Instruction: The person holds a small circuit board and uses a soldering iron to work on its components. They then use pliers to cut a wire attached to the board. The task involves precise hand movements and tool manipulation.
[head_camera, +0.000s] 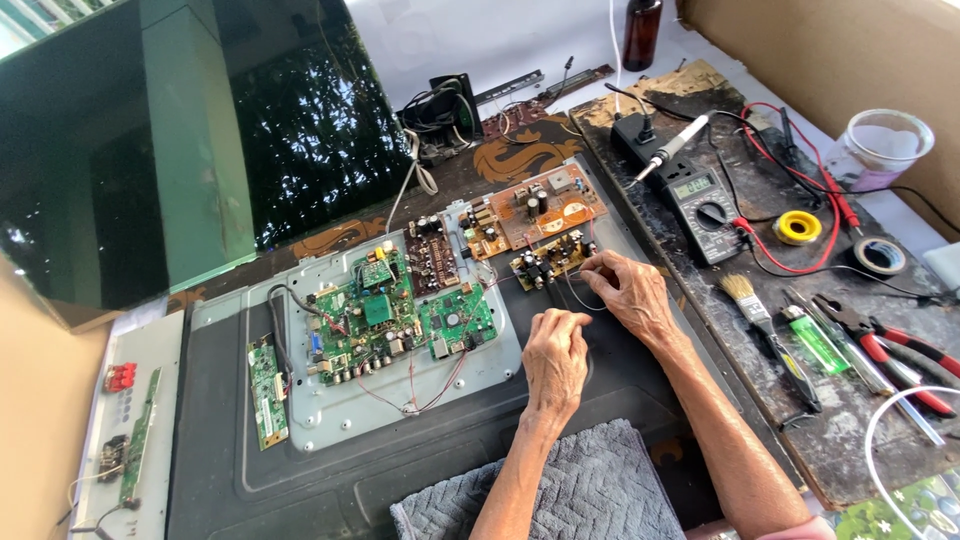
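My left hand (556, 362) rests on the dark back panel (210, 420) of a flat screen set, fingers curled shut around a thin wire. My right hand (626, 292) lies just beyond it, fingertips pinched on the same thin wire (572, 296) beside a small brown circuit board (548, 260). A larger brown board (530, 212) sits behind that. Green circuit boards (385, 315) are mounted on a grey metal plate (340, 410) to the left of my hands.
A soldering iron (668, 150), multimeter (700, 200), yellow solder spool (797, 228), tape roll (880, 256), brush (765, 330), green lighter (815, 340) and red pliers (890, 350) lie on the wooden board at right. A grey towel (590, 490) lies near me. A dark screen (150, 150) leans at left.
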